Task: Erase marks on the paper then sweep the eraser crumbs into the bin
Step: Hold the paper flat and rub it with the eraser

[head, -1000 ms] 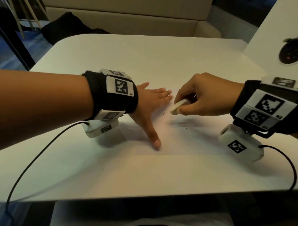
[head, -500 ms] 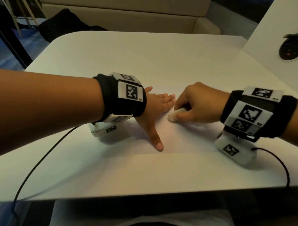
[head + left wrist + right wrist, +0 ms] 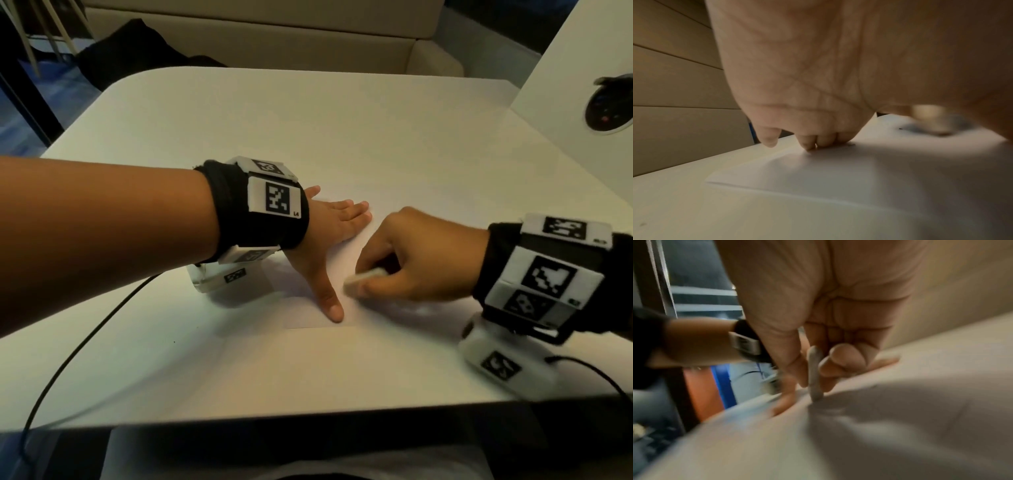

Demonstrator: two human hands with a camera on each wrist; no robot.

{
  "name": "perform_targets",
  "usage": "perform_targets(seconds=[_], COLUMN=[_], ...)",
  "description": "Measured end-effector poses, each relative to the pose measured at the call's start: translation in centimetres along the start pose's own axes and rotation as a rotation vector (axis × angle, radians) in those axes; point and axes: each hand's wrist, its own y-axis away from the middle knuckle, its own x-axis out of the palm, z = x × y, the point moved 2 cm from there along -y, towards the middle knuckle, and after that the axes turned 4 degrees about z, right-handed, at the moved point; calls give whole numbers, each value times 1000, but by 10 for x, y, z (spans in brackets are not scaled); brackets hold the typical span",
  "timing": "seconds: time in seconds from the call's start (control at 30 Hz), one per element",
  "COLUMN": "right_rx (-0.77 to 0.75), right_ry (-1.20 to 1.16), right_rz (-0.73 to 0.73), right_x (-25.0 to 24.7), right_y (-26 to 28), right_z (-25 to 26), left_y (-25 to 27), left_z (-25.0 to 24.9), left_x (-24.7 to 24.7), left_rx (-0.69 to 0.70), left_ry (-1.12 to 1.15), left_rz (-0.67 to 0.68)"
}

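Observation:
A white sheet of paper [image 3: 346, 253] lies flat on the white table [image 3: 308, 130]. My left hand [image 3: 334, 236] lies flat on it with fingers spread and the thumb stretched toward me, pressing the sheet down. My right hand [image 3: 394, 270] pinches a white eraser [image 3: 364, 277] between thumb and fingers, its tip on the paper just right of the left thumb. In the right wrist view the eraser [image 3: 815, 376] stands on edge against the paper [image 3: 900, 426]. In the left wrist view my left hand's fingertips [image 3: 818, 142] press the paper [image 3: 818, 178]. No bin is in view.
A black cable [image 3: 85, 346] runs from the left wrist across the table's near left part. A white panel with a round dark socket [image 3: 609, 106] stands at the right edge. A beige sofa [image 3: 257, 34] lies beyond the table's far edge.
My right hand has carried the eraser from near the left fingertips down the paper toward me, to beside the left thumb. The left hand stays flat on the sheet.

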Motion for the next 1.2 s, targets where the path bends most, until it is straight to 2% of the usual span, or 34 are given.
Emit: perform_targets(seconds=[0.07,0.2,0.37,0.47,0.53,0.67,0.8,0.87,1.0,1.13,1.2], right_rx=[17,114,17,131,132,18,146,138,34,145,116], right_ry=[-2,62,18,57,61,-10,39,51,1,52,46], right_rz=[36,-114,61,-35,-85,48,-56,-96,36,-68,-86], right_x=[-3,-20,-3,-20,-19,0,-20,-19,-4,-21,-18], right_y=[-1,-10,0,-7,-7,1,-8,-7,0,-8,-6], right_z=[-3,-27,-5,-26,-30,-7,-33,-35,-13,-36,-34], left_y=[1,3,1,2,2,1,2,2,1,2,2], left_z=[0,-2,-1,-4,-4,-2,-3,-3,-1,-3,-3], left_x=[-1,-2,-1,-3,-3,-1,-2,-2,0,-2,-3], left_rx=[-7,-8,-8,-12,-17,-9,-9,-9,-6,-8,-10], left_ry=[-6,-19,-11,-33,-34,-20,-33,-33,-24,-22,-20], left_rz=[3,-5,15,7,7,21,16,8,16,19,17])
